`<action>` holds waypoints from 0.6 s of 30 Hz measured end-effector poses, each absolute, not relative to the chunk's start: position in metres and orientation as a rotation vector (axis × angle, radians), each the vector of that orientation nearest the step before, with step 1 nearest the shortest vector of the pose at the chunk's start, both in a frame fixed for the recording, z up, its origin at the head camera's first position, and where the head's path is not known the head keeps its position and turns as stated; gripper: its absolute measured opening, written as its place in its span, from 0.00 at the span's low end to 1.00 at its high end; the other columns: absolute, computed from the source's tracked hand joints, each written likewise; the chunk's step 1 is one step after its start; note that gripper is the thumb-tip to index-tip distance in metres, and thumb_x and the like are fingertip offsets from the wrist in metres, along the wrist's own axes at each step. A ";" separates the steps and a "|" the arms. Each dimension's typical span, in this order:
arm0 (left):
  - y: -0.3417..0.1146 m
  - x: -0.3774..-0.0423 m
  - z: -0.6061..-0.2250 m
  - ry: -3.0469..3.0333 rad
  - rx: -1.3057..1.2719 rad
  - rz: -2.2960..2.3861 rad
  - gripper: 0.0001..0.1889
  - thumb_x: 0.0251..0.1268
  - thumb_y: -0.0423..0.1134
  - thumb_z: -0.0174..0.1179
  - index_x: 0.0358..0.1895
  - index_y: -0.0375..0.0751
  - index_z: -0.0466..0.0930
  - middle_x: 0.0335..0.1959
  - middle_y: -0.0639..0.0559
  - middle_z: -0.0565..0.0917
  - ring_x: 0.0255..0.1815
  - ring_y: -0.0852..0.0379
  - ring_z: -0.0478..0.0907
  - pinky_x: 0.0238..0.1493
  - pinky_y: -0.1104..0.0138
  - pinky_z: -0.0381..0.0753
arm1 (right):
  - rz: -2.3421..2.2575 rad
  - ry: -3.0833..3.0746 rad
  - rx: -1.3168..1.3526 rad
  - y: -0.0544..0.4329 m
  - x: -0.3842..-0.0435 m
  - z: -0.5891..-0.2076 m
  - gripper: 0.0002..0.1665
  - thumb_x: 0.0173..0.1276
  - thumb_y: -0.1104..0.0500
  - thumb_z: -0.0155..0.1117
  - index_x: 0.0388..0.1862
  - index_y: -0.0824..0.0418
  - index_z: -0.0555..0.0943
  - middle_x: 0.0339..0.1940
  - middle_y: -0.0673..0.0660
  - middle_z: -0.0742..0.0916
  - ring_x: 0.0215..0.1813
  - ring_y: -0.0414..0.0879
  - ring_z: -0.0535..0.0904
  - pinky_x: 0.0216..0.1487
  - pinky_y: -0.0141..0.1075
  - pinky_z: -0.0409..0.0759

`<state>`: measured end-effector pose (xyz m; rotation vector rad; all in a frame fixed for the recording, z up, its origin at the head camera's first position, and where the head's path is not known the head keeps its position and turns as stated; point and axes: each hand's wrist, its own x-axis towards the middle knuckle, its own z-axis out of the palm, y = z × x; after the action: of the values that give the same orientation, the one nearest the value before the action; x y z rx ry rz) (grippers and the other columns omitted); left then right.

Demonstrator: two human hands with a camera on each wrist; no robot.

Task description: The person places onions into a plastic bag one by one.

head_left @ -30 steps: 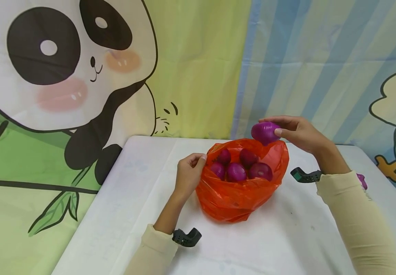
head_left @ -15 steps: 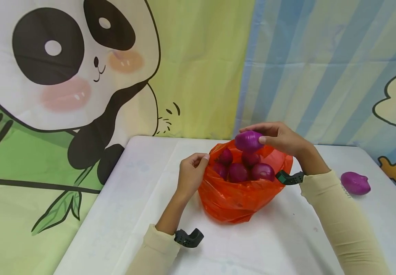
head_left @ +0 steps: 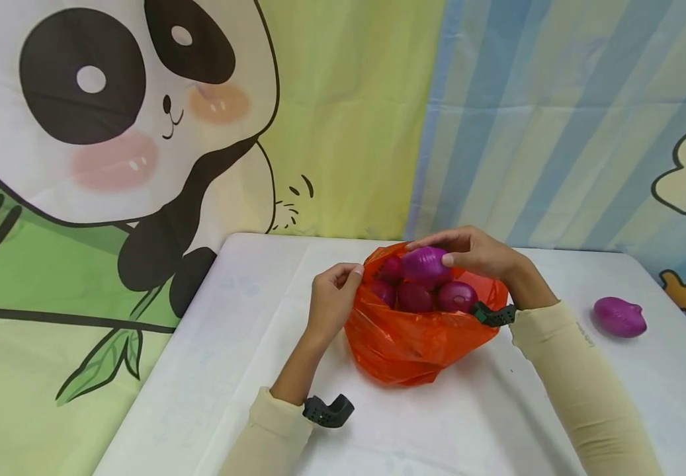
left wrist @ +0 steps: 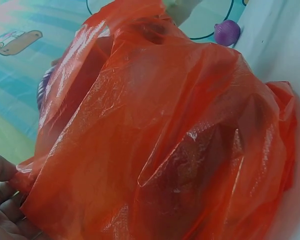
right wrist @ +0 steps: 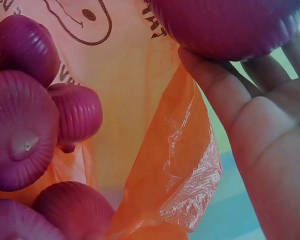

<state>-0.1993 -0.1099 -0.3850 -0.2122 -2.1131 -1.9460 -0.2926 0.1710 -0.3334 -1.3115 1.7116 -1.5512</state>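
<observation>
An orange-red plastic bag [head_left: 420, 347] stands with its mouth wide on the white table, several purple onions [head_left: 457, 297] inside. My left hand [head_left: 332, 297] pinches the bag's left rim between thumb and fingers; in the left wrist view, fingers [left wrist: 10, 207] grip a corner of the plastic. My right hand [head_left: 476, 252] holds another onion [head_left: 425, 266] over the bag's mouth, thumb on its near side. In the right wrist view that held onion [right wrist: 230, 25] sits in the fingers, apart from the onions [right wrist: 20, 130] in the bag.
One more onion [head_left: 619, 317] lies on the table [head_left: 247, 317] to the right of the bag. Behind the table hangs a printed cloth [head_left: 348, 132] with a panda. Each wrist wears a black band, such as the left wrist band [head_left: 327, 411].
My right hand has carried its onion leftward and down into the bag's mouth. The onion on the table has come out from behind the right sleeve. My left hand keeps its pinch.
</observation>
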 end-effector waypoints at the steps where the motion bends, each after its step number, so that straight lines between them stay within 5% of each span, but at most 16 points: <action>1: -0.110 -0.199 -0.385 -2.114 -0.205 -1.949 0.12 0.71 0.41 0.58 0.40 0.35 0.86 0.27 0.47 0.81 0.25 0.57 0.72 0.26 0.71 0.72 | -1.554 1.699 -1.323 0.172 -0.293 -0.335 0.23 0.73 0.67 0.53 0.65 0.72 0.70 0.65 0.66 0.76 0.66 0.59 0.70 0.57 0.50 0.74; 7: -0.110 -0.197 -0.380 -2.128 -0.161 -1.982 0.12 0.72 0.38 0.56 0.43 0.31 0.84 0.13 0.52 0.68 0.13 0.63 0.57 0.14 0.70 0.55 | -1.547 1.706 -1.295 0.173 -0.287 -0.337 0.23 0.72 0.69 0.54 0.65 0.73 0.71 0.65 0.69 0.74 0.67 0.62 0.67 0.56 0.53 0.75; 13: -0.109 -0.179 -0.356 -2.115 -0.164 -1.995 0.11 0.72 0.33 0.55 0.43 0.26 0.82 0.11 0.55 0.64 0.11 0.65 0.55 0.13 0.71 0.54 | -1.187 2.119 -1.154 0.166 -0.279 -0.340 0.24 0.70 0.61 0.63 0.65 0.58 0.77 0.65 0.55 0.77 0.67 0.52 0.68 0.54 0.44 0.78; 18: -0.108 -0.176 -0.353 -2.102 -0.186 -2.002 0.12 0.72 0.33 0.54 0.42 0.25 0.82 0.12 0.55 0.67 0.12 0.64 0.56 0.14 0.71 0.55 | -1.094 2.385 -1.061 0.160 -0.281 -0.349 0.25 0.67 0.56 0.67 0.63 0.57 0.78 0.60 0.53 0.80 0.60 0.51 0.73 0.52 0.44 0.79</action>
<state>-0.1763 -0.1082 -0.3531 -0.1859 -2.1020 -2.0024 -0.2812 0.1601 -0.3486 -1.0614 2.3845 -1.0944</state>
